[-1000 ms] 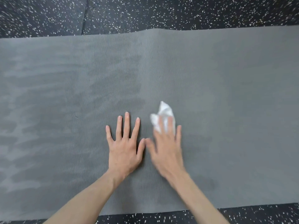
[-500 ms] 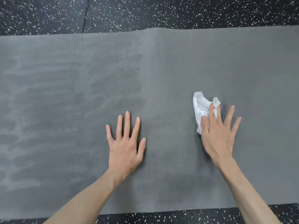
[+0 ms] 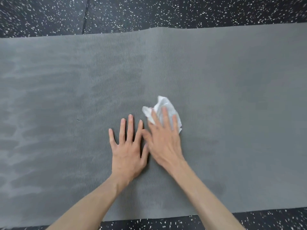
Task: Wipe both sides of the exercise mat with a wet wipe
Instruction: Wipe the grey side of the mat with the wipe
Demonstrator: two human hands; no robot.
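The right hand (image 3: pixel 163 143) presses a crumpled white wet wipe (image 3: pixel 163 107) flat against the grey exercise mat (image 3: pixel 232 80), its fingers extended over the wipe instead of curled around it, so this grip is a flat-handed press and not a pinch; the hand is blurred, and how firmly it bears down cannot be told. Just to its left, almost touching at the thumb, the left hand (image 3: pixel 127 146) lies palm-down with fingers spread on the mat, holding nothing and probably pinning it. The likeliest trouble is the wipe slipping out from under the straight fingers, since nothing clamps it, or bunching further so that little of it meets the ribbed surface. A sideways stroke toward the left could also run into the bracing hand, which stands directly in that path. The mat could ripple or creep on the speckled black floor (image 3: pixel 149 12) if the pinning hand lifts. Patchy marks lie well to the left of both hands; to the right the mat looks even.
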